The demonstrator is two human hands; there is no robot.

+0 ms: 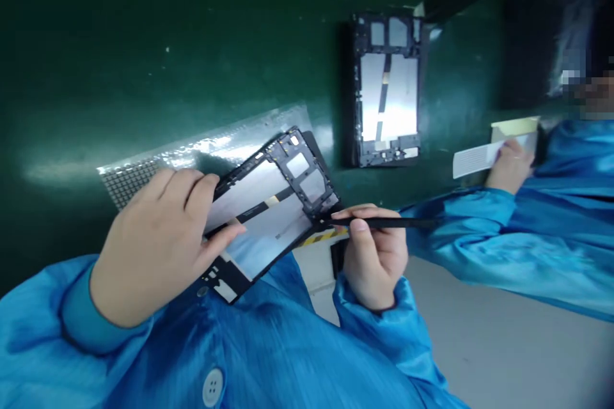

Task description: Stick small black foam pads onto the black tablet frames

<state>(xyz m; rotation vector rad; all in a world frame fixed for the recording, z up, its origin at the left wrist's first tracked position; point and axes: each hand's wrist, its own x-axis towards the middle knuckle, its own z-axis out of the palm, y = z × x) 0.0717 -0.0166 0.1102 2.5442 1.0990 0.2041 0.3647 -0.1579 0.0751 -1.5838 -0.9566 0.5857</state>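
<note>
The person's right hand is closed on a slender black rod-like tool, thumb and fingers pinching it near its tip; the tip meets the dark corner of a flat rectangular panel with a black frame and silvery back, though whether it touches is hard to make out. The left hand is clamped over the panel's other end, thumb across the silvery face, hiding much of that edge; its fingers' grip underneath cannot be seen. The panel is held tilted, above the front of the person's shiny blue jacket and the near edge of the glossy dark green table. Behind it lies a clear plastic sheet with small dark squares, partly covered by hand and panel. Farther off rests a similar black-framed silvery panel, its underside in shadow. At right, a co-worker's hand holds a white ribbed strip; that person's body is cut off by the picture's edge.
</note>
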